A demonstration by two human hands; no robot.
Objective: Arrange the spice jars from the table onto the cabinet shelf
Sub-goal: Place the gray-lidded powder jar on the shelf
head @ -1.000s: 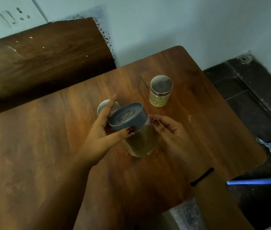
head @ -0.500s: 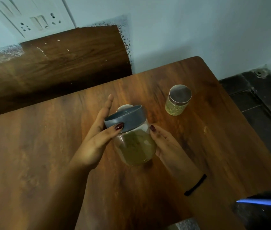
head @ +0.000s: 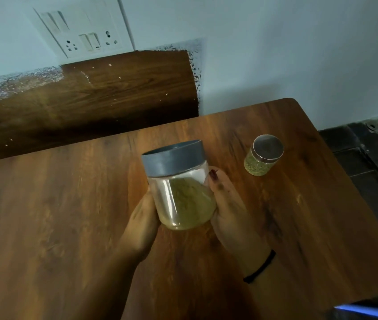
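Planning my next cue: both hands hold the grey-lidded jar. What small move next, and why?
Probably level the grey-lidded jar and carry it toward the shelf, which is out of view. The left hand and right hand grip its sides, its lid is on, and it leans.

Your big jar (head: 178,195) is clear glass, with a slate-grey lid (head: 174,158) and dull yellow-green powder inside. The small jar (head: 258,166) shows paler yellow-green grains under a silvery cap (head: 268,146). The desk (head: 56,215) is warm brown with darker wood grain, your wristband (head: 260,266) is black, and the wall (head: 275,54) is pale blue-white.
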